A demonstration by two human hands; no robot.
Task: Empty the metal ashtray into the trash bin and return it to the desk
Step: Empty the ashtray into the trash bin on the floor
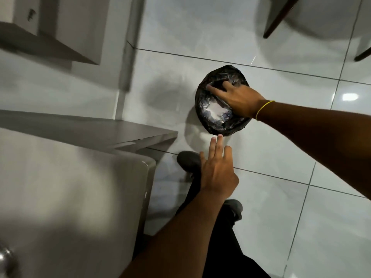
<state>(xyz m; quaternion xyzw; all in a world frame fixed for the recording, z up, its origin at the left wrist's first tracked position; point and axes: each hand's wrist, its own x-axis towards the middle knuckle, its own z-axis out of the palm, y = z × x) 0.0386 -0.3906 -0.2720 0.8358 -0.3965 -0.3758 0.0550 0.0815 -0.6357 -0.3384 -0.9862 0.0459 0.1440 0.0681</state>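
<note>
The trash bin [208,125], lined with a black plastic bag, stands on the white tiled floor. My right hand [239,99] reaches over its opening, palm down and fingers spread across a pale, shiny round shape that looks like the metal ashtray [218,104], held tilted over the bin. My palm hides most of the ashtray. White litter shows inside the bag just below it. My left hand [217,169] hovers flat near the bin's near rim, fingers apart and holding nothing. A yellow band sits on my right wrist.
The beige desk [60,187] fills the left side, with a blurred round metal thing [6,259] at its near-left corner. A grey shelf [112,133] juts out beside the bin. My shoes [188,159] are on the floor below. Dark chair legs [277,19] stand at the top right.
</note>
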